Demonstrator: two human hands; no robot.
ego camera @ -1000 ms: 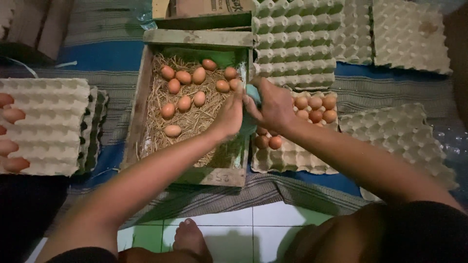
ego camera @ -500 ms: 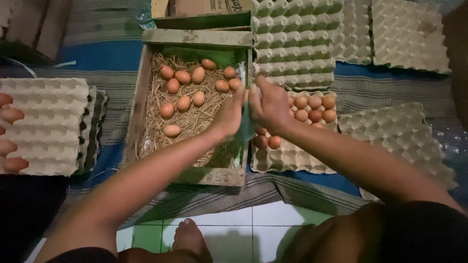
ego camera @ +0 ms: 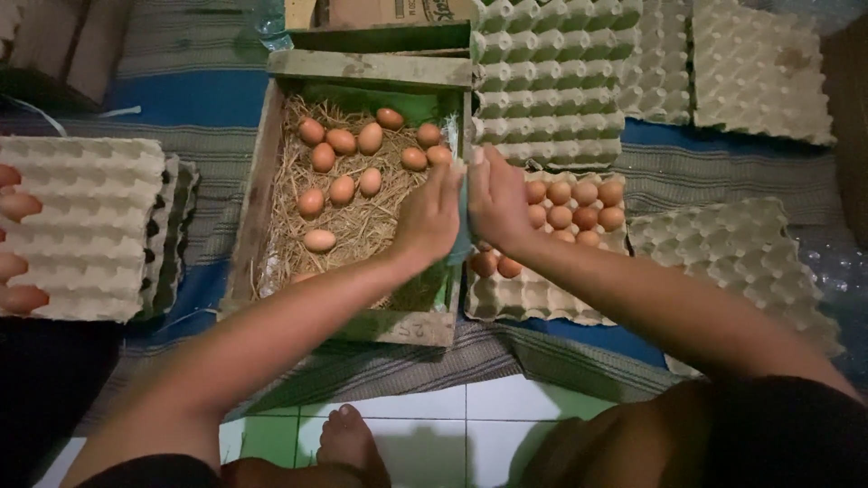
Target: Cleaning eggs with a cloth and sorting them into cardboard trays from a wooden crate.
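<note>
Tiled floor (ego camera: 470, 425), pale green and white, near edge. Over it a striped woven mat (ego camera: 380, 366) with blue band. On mat: wooden crate (ego camera: 258, 194) lined with straw, partly filled egg tray (ego camera: 533, 294) just right of it, empty tray stacks (ego camera: 86, 226) left, more trays (ego camera: 551, 81) beyond.

The two hands meet over the right wall of the wooden crate (ego camera: 262, 194). The left hand (ego camera: 432, 220) is inside the crate, and the right hand (ego camera: 495, 203) is just outside it. Left of the hands, eggs (ego camera: 342, 141) lie on straw (ego camera: 362, 226) in the crate. Right of the hands, a tray with eggs (ego camera: 533, 294) sits on the mat. Beyond the hands is a stack of egg trays (ego camera: 547, 81). Far left lies another tray stack (ego camera: 86, 226). Something thin seems to sit between the palms, but it is hard to tell.
</note>
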